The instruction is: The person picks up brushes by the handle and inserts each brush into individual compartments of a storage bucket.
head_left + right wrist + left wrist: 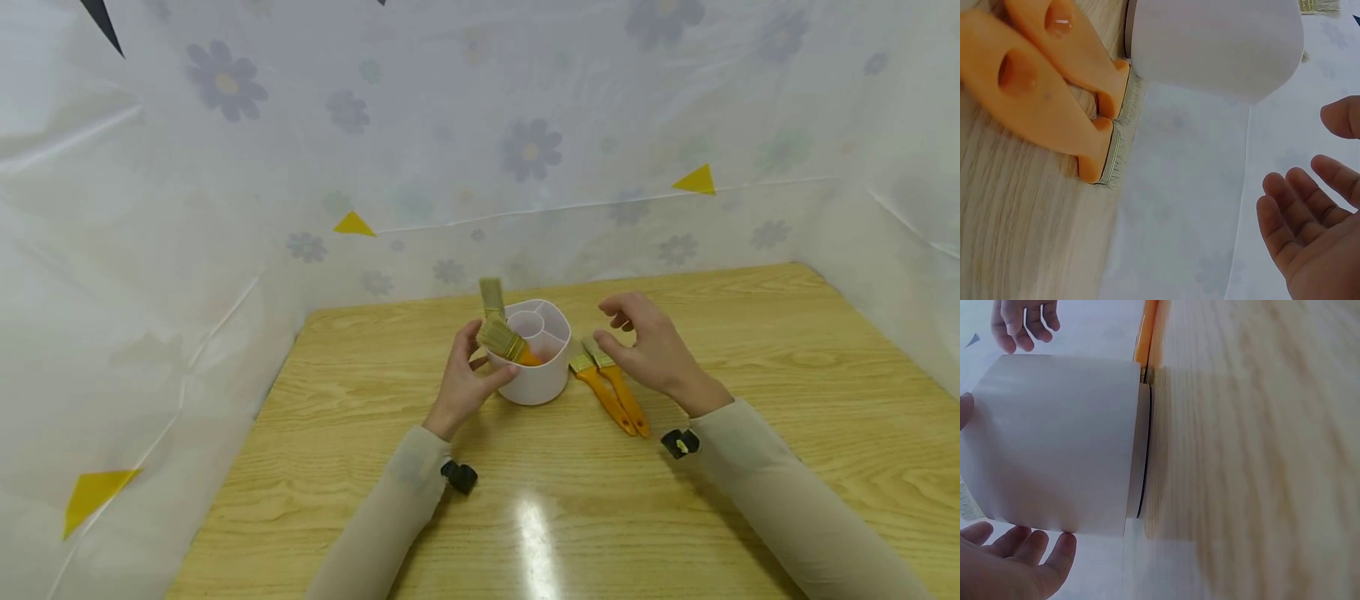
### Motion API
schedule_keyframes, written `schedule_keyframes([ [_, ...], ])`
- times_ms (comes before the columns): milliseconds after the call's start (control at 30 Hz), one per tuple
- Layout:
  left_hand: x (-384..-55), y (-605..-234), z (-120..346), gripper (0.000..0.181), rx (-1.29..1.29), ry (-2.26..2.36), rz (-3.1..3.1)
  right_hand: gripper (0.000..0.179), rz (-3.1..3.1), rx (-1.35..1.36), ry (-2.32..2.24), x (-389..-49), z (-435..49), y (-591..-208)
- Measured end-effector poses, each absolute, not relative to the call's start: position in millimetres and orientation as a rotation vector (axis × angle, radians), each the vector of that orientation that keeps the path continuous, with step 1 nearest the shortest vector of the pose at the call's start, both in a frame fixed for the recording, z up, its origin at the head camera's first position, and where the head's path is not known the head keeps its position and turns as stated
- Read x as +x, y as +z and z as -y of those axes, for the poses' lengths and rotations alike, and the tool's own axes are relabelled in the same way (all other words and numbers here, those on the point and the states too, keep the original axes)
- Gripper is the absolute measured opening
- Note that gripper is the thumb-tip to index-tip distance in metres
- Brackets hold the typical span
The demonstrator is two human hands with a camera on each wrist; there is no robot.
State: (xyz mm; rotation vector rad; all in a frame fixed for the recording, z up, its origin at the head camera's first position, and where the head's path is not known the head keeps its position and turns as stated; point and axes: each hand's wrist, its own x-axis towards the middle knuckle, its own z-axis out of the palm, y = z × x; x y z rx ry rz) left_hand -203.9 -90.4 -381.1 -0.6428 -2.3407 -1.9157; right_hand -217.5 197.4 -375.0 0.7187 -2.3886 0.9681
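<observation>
A white round organizer [532,387] with inner dividers and a round middle cup stands on the table. My left hand [463,385] grips it from the left, thumb near the front rim; the left wrist view shows its fingertips [1063,547] along the wall. Two paintbrushes with pale bristles lean out of its left side, the nearer paintbrush [504,340] in front of the farther paintbrush [491,293]. To the right, two orange-handled paintbrushes [600,398] lie side by side on the table, bristles pointing away. Above their bristle ends hovers my right hand [654,350], fingers loosely bent, holding nothing.
The wood-grain table [360,517] reaches back to a flower-patterned plastic sheet [450,150], which also hangs at both sides. Yellow triangles [355,225] are stuck on the sheet. A small black camera [459,477] sits at each wrist.
</observation>
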Motion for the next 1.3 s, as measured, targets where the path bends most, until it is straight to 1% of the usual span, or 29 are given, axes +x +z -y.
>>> schedule_keyframes([
  [333,-204.5,-383.3,90.1,0.071,-0.614,-1.954,2.295,0.035,2.51,0.676,0.936,-220.1,-200.8,-379.1],
  [500,-204.9,-381.9,90.9,0.071,-0.63,-1.961,2.298,0.036,2.603,0.625,0.923,-220.9,-200.7,-379.6],
  [800,-205.0,-380.0,91.6,0.071,-0.648,-1.937,2.317,0.045,2.769,0.559,0.904,-218.7,-201.3,-377.5],
  [1300,-203.3,-380.3,92.1,0.071,-0.634,-1.931,2.355,0.048,2.972,0.511,0.922,-223.9,-206.3,-384.2],
])
